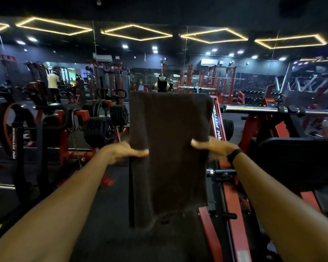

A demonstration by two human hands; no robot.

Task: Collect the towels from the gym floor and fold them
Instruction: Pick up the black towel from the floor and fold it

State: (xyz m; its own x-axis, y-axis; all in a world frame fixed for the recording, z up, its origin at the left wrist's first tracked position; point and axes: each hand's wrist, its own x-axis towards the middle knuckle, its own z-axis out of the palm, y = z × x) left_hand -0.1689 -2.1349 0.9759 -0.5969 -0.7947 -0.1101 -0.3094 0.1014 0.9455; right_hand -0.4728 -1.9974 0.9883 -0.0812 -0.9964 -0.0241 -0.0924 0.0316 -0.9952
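**Dark towel held up in mid-air**

A single towel (169, 148) — dark brown, almost black in the dim light, with a faintly ribbed weave — hangs upright as a tall, narrow rectangle. Its top edge is straight and level. Both long sides are held about halfway down. The lower part hangs free, the left side reaching lower than the right, clear of the dark floor — the bottom edge looks blurred.

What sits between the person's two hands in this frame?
In the head view, the dark towel spans between the left hand and right hand, each pinching a side edge.
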